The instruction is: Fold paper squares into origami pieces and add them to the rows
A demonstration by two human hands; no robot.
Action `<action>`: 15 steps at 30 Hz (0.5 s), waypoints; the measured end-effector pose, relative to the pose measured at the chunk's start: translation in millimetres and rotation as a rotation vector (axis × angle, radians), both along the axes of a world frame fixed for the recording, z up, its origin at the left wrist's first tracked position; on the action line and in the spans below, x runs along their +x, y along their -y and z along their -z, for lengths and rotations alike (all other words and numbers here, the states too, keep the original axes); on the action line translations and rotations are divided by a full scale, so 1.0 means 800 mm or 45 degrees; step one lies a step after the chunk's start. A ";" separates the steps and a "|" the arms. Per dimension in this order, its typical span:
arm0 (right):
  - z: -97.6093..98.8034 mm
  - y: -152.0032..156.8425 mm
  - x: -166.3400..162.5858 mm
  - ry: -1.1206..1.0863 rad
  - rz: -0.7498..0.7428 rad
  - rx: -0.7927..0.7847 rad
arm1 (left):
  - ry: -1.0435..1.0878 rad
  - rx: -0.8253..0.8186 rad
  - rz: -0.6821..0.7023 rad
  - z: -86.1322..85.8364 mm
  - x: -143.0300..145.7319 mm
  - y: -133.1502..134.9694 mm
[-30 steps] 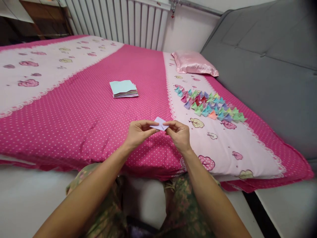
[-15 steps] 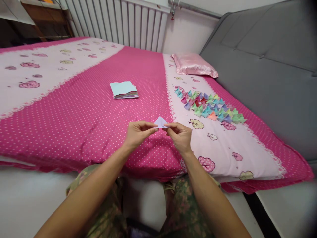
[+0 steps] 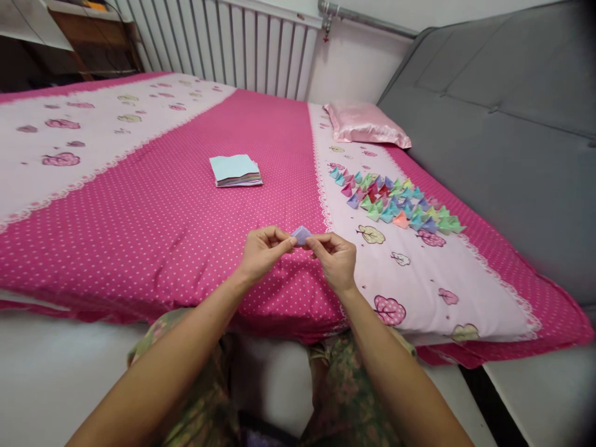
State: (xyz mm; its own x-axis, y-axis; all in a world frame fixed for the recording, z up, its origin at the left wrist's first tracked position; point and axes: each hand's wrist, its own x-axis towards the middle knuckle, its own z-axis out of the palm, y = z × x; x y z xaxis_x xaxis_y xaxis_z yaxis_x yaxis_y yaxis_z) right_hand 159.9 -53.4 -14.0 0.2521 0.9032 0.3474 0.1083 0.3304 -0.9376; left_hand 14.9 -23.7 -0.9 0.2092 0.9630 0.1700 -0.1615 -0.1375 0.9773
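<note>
A small folded piece of lilac paper (image 3: 301, 234) is held up between my two hands above the bed's front part. My left hand (image 3: 266, 250) pinches its left corner between thumb and fingers. On the opposite corner, my right hand (image 3: 336, 256) has the same kind of pinch. The paper has a diamond-like outline with its point upward; my fingertips cover its side corners. To the right lie rows of many-coloured folded paper boats (image 3: 395, 202). Farther back on the left is a stack of square paper sheets (image 3: 236, 170), pale blue on top.
The bed has a pink dotted and white patterned cover (image 3: 195, 248). A pink satin pillow (image 3: 367, 123) lies at the back right beside a grey padded headboard (image 3: 493, 112). Behind the bed stand a white radiator (image 3: 223, 43) and a wooden table (image 3: 97, 37).
The lilac paper has turned from a wider triangle to a smaller diamond-like shape in view. My hands have come slightly closer together, both still pinching it.
</note>
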 end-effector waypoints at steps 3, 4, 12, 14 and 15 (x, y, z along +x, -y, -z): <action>0.001 0.000 -0.006 -0.080 0.013 -0.028 | 0.027 -0.033 0.006 0.001 0.003 0.000; 0.001 0.001 -0.007 -0.103 0.015 -0.034 | 0.041 -0.052 0.017 0.001 0.003 0.000; 0.000 0.000 -0.009 -0.163 0.039 -0.015 | 0.136 -0.131 0.085 0.005 0.004 -0.004; 0.001 0.000 -0.009 -0.163 0.031 -0.009 | 0.070 -0.059 0.092 0.006 0.004 -0.004; 0.001 0.000 -0.009 -0.162 0.024 -0.004 | 0.020 -0.003 0.077 0.007 0.004 -0.004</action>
State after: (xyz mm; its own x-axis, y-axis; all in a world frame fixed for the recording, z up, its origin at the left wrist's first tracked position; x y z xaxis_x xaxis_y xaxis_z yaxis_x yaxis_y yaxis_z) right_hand 152.7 -53.5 -14.9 0.3105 0.8989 0.3090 -0.0055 0.3267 -0.9451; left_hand 17.7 -20.5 -6.2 0.2641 0.9491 0.1716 -0.1844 -0.1250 0.9749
